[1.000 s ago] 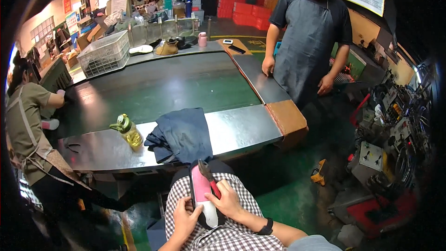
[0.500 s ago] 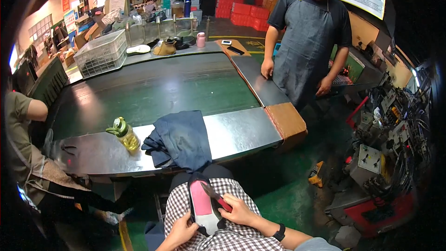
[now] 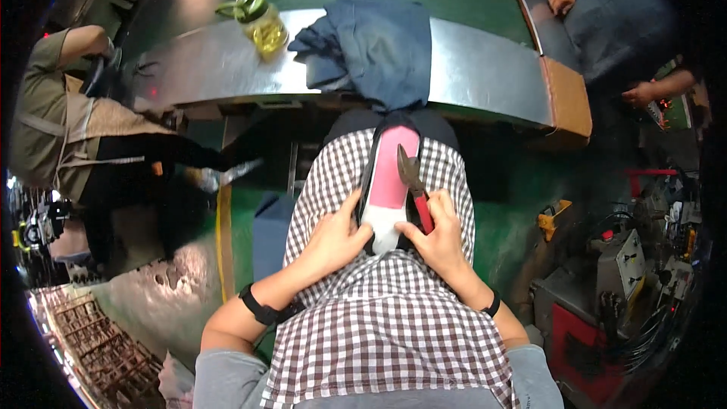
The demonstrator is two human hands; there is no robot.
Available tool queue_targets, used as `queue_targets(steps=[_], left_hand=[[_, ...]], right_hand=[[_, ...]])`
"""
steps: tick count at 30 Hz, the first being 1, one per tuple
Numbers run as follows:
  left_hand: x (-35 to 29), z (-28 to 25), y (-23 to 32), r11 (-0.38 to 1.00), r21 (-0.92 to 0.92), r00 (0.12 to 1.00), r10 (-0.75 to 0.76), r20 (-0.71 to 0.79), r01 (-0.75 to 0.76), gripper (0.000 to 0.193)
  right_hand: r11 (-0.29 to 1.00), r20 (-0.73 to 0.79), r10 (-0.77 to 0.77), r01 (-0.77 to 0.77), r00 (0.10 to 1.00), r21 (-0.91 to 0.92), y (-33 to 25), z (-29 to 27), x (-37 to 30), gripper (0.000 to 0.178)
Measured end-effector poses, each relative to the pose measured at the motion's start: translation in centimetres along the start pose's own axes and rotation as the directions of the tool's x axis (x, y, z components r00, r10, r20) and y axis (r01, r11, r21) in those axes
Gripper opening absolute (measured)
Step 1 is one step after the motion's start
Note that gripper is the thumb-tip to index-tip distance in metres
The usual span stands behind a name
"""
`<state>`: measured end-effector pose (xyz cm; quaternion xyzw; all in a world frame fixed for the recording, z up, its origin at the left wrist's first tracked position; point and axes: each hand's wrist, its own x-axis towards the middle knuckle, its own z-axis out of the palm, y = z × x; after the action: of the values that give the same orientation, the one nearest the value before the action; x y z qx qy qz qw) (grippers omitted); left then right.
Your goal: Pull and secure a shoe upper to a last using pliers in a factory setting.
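A dark shoe upper lies lengthwise on my lap with its underside facing up, a pink insole panel at the far end and a white part nearest me. My left hand grips its left edge, thumb against the white part. On the other side, my right hand is closed round the red handles of a pair of pliers. Their dark metal jaws rest over or touch the pink panel's right side; which one I cannot tell. The right thumb also presses by the white part.
A checked apron covers my lap. Ahead is a metal-edged worktable bearing a blue cloth and a green-lidded bottle. Co-workers stand left and beyond the table at right. A grey machine box stands at right.
The view has tipped downward. My left hand has slid forward along the shoe's edge, and my right thumb now reaches its near part. The pliers have turned steeper, their jaws still by the pink panel.
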<state>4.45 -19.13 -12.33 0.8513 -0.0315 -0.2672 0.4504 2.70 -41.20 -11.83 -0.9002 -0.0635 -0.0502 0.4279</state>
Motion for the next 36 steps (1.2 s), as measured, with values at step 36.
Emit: queue_targets(steps=[36], left_hand=[[9.5,-3.2,4.1,0.732,-0.489,0.856,0.513,-0.064,-0.475,0.062]], right_hand=[[0.361,0.599,0.147,-0.606,0.787,0.709,-1.1,-7.3,0.8,0.023]])
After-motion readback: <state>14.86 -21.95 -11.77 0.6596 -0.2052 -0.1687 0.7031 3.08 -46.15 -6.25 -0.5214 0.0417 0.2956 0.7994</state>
